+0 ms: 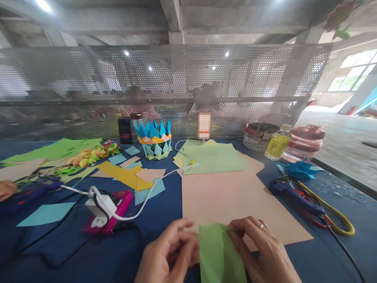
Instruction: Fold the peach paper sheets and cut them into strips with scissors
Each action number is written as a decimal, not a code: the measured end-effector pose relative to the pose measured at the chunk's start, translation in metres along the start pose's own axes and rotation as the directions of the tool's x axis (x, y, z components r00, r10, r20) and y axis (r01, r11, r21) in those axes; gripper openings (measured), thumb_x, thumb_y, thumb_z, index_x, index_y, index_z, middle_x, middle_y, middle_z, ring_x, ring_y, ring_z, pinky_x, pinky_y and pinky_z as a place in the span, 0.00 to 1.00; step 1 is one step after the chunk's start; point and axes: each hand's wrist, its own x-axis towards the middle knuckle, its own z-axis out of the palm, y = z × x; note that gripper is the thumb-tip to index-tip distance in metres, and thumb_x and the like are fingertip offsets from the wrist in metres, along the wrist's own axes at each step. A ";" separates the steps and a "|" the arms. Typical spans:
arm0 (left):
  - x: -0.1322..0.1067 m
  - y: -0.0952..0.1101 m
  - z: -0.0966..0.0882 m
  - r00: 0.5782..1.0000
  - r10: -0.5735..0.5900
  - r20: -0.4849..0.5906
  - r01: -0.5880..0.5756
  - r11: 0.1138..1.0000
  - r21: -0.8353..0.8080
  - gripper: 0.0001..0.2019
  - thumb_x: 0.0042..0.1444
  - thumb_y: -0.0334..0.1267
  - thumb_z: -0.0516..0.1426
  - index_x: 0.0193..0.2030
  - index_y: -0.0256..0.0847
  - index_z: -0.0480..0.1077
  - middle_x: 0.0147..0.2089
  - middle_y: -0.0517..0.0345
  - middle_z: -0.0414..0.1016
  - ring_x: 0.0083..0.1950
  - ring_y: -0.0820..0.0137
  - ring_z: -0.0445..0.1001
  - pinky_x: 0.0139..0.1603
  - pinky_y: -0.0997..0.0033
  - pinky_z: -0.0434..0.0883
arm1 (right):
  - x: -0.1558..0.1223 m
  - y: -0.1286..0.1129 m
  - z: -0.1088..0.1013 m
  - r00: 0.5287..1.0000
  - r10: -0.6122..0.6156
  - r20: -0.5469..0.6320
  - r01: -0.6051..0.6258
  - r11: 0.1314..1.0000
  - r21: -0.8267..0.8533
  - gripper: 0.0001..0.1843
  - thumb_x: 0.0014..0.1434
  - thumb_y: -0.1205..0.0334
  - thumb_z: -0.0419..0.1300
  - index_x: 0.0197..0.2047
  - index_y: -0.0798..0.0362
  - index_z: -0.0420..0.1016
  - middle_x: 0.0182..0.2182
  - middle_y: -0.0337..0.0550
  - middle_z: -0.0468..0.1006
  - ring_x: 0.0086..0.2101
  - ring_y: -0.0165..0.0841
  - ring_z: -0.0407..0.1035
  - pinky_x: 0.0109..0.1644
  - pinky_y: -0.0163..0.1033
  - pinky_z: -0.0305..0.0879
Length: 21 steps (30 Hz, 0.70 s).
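Observation:
A sheet of green paper with a lengthwise crease stands upright in front of me, its lower end cut off by the frame. My right hand, with a ring on one finger, pinches its upper right edge between thumb and fingers. At the left edge of the paper is my left hand, fingers loosely curled and the index finger apart from the thumb; some fingertips seem to lie behind the paper. Beneath and beyond both hands lies a large pinkish-tan sheet, with light green sheets stacked on its far part.
Right: scissors with yellow-and-red handles, a blue glue gun, blue paper flower, yellow bottle, pink jug. Left: magenta power strip, cables, paper scraps, another person's hand. Behind: folded-paper basket, perforated screen.

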 end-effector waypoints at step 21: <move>0.009 0.028 -0.018 0.978 -0.170 -0.117 0.083 0.841 -0.534 0.17 0.50 0.39 0.60 0.49 0.45 0.70 0.64 0.51 0.60 0.68 0.55 0.51 0.58 0.51 0.64 | 0.003 0.028 -0.004 0.980 0.158 0.123 -0.151 0.986 -0.063 0.09 0.64 0.54 0.49 0.38 0.47 0.67 0.28 0.37 0.77 0.27 0.31 0.73 0.29 0.32 0.67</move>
